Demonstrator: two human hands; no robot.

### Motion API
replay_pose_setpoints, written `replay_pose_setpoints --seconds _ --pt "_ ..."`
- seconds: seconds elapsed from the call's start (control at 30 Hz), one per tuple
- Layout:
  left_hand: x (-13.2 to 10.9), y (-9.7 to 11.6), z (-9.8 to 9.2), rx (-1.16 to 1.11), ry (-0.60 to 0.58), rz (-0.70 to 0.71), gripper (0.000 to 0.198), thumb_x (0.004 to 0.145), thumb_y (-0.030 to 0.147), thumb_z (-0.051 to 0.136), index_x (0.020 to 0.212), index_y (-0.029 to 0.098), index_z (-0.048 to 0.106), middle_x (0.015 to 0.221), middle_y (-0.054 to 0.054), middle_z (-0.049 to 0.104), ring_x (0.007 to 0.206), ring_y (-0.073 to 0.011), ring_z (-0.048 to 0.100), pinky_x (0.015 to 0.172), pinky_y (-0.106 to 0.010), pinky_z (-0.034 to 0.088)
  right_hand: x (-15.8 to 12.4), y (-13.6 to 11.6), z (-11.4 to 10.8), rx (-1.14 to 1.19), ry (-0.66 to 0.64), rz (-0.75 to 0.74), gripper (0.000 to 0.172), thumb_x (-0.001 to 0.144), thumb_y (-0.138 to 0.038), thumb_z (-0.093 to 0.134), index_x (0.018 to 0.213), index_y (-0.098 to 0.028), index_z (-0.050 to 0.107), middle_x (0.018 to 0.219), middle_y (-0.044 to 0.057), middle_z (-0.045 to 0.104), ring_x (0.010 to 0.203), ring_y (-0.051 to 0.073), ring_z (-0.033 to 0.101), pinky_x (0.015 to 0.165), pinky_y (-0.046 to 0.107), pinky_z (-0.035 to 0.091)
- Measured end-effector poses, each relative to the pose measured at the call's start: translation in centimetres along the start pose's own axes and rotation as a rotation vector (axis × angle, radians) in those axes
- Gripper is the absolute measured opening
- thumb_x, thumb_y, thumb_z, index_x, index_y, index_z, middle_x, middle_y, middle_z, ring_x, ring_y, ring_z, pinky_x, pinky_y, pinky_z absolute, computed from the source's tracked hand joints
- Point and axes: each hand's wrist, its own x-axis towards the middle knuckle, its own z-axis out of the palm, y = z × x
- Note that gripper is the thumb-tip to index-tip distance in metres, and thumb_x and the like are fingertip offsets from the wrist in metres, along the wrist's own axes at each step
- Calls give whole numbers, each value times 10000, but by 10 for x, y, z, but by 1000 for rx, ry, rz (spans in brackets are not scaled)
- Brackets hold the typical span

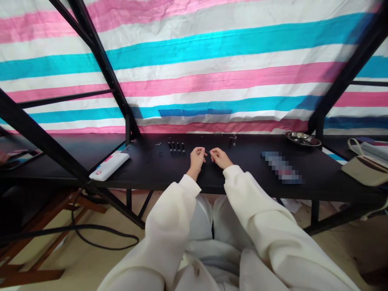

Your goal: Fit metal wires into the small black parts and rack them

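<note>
My left hand [197,158] and my right hand [220,157] are close together above the black table [242,173], fingertips pinched and almost touching. A tiny dark thing shows between them, too small to name. Just left of my left hand, several short dark cylinders [176,147] with pale ends stand upright in a row. Small dark bits [160,154] lie scattered further left. Beyond my right hand are a few more small pieces [233,142] near the table's back.
A white power bank-like block [109,166] lies at the left by a black metal post [106,68]. To the right are a blurred-out flat object [281,166], a round metal dish [303,139] and a beige bag [365,169]. Striped sheeting [218,81] hangs behind; a person's hand [3,157] shows far left.
</note>
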Motion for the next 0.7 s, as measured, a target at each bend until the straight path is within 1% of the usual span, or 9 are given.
replay_pose_setpoints --seconds 0.07,0.23,0.4,0.57,0.7 --pt "0 1 0 -21 3 2 202 762 328 553 815 136 522 596 31 547 323 -26 399 349 -168 271 -1 -1 1 -19 -37 -17 302 751 -468 477 841 -180 476 537 -38 520 500 110 487 531 256 389" --pt "1 2 -1 -92 -33 -61 235 751 348 569 828 133 514 615 28 544 331 -22 407 328 -167 229 -3 -2 1 -57 -24 -38 282 731 -421 518 874 -182 475 574 -28 569 543 123 533 591 276 419" --pt "1 4 -1 -149 -93 -99 245 745 352 580 836 131 528 615 27 536 345 -17 415 329 -162 220 -4 -1 0 -105 -7 -34 227 725 -378 536 841 -190 483 612 -10 604 576 134 564 632 292 440" --pt "-2 4 1 -65 -102 -82 285 706 357 628 852 134 527 579 38 536 332 -22 398 334 -164 234 -4 -5 -2 -156 73 -71 186 745 -377 513 779 -195 518 633 11 612 586 145 570 633 294 448" --pt "-4 3 2 29 -167 -42 276 693 387 628 707 125 544 547 24 529 332 -26 391 343 -173 258 -3 -6 -4 -210 120 -111 222 767 -391 488 803 -187 568 592 4 577 531 134 522 590 274 431"
